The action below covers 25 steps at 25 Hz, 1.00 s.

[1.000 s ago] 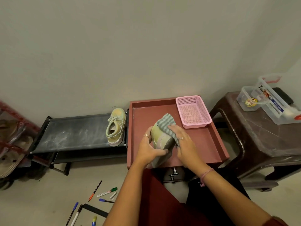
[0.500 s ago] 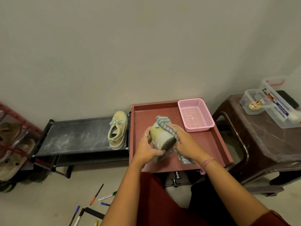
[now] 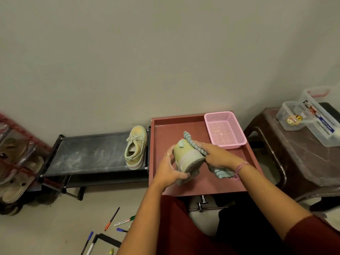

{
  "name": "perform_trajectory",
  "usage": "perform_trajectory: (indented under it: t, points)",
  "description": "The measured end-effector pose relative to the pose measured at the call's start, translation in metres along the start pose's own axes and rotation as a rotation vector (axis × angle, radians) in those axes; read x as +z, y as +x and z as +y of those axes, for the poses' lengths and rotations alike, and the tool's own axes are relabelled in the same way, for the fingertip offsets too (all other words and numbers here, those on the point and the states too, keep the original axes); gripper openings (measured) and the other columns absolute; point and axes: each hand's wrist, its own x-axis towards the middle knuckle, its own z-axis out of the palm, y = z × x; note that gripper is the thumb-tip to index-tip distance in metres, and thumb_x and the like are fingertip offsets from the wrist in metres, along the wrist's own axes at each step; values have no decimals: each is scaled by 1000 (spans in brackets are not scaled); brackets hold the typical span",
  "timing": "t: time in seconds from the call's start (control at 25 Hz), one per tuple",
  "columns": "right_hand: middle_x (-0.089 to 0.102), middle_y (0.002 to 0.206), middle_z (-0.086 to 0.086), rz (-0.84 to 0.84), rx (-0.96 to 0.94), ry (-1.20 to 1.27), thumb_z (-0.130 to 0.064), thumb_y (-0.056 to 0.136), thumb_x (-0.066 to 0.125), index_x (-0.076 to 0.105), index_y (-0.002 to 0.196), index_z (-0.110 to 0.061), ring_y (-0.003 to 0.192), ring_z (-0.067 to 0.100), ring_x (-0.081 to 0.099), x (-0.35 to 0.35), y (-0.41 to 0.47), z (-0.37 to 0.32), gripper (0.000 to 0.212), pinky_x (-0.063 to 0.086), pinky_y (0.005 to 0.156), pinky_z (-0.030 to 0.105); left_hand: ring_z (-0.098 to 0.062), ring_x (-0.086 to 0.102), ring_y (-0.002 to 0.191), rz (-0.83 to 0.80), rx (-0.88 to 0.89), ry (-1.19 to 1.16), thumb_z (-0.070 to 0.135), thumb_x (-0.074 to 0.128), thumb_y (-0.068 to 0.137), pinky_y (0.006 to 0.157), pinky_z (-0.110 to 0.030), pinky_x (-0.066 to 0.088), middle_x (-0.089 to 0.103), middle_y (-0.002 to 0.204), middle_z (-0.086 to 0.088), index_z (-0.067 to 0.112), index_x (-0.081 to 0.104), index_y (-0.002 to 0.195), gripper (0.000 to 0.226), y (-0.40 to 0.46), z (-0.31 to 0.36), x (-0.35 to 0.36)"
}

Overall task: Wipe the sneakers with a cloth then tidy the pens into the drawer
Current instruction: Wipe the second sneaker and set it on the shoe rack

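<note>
The left hand (image 3: pixel 169 172) grips a sneaker (image 3: pixel 185 159), sole up, long axis running away from the person; the right hand (image 3: pixel 219 156) clutches a cloth (image 3: pixel 195 144) that hides the sneaker's far side.

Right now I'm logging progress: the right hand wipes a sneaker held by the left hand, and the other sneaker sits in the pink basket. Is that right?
Not quite. The head view shows the other sneaker on the black shoe rack, not in the pink basket. The rest holds: the right hand wipes with the cloth while the left hand holds the sneaker.
</note>
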Motion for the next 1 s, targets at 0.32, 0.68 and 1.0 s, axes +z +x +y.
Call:
perform_trajectory:
  t: [0.32,0.68,1.0]
  points:
    - [7,158,-13,53,-220,-290,1,78,60,11,152,-29,145,12,14,12,-16,-20,93,21,117,29,2,54,115,15,1,6,-11,81,58,84,-12,49,56,122,16,34,38,129,94,3,3,1]
    - [-2,160,-3,42,-266,-530,-4,89,53,2,152,-22,147,24,6,22,-13,-31,82,13,120,32,4,53,114,35,-1,16,-10,83,57,81,-7,46,56,120,18,26,40,131,93,9,3,-2]
    - [28,155,1,210,-380,-543,-8,79,66,31,148,-17,142,28,26,30,-12,-33,78,24,116,33,-8,59,111,38,-30,-24,-8,81,57,82,-17,52,61,116,7,22,47,123,81,13,0,-8]
